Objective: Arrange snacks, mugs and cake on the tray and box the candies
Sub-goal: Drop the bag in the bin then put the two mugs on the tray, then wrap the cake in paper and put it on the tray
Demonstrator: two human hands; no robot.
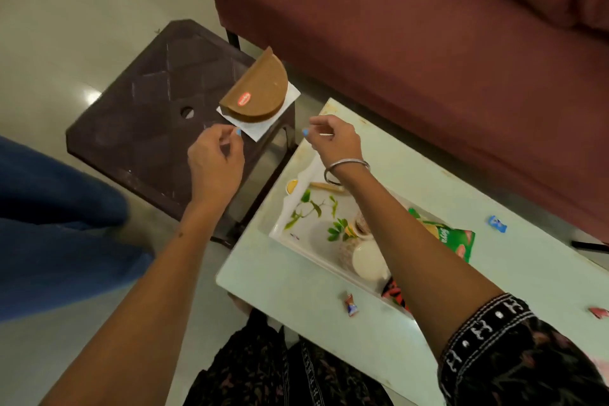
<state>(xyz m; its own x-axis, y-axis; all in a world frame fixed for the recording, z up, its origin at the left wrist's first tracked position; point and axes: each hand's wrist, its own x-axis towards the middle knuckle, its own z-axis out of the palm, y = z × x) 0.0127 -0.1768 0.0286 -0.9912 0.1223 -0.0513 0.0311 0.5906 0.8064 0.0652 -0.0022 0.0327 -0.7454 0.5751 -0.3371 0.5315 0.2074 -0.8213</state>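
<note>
- Cake (255, 92), half round, sits on white paper (263, 122) at right edge of brown stool (155, 102)
- Left hand (214, 161) fingers curled narrow at the paper's near corner; whether touching, cannot tell
- Right hand (333, 138) fingers loosely pinched, empty, just right of paper
- Tray (296, 234) on table (428, 181), near right

Both arms stretched out forward, bare forearms. Left hand (214, 158) has its fingers curled in, thumb and forefinger pinched. Right hand (333, 138) is the same, loosely curled, bangle on the wrist.
</note>
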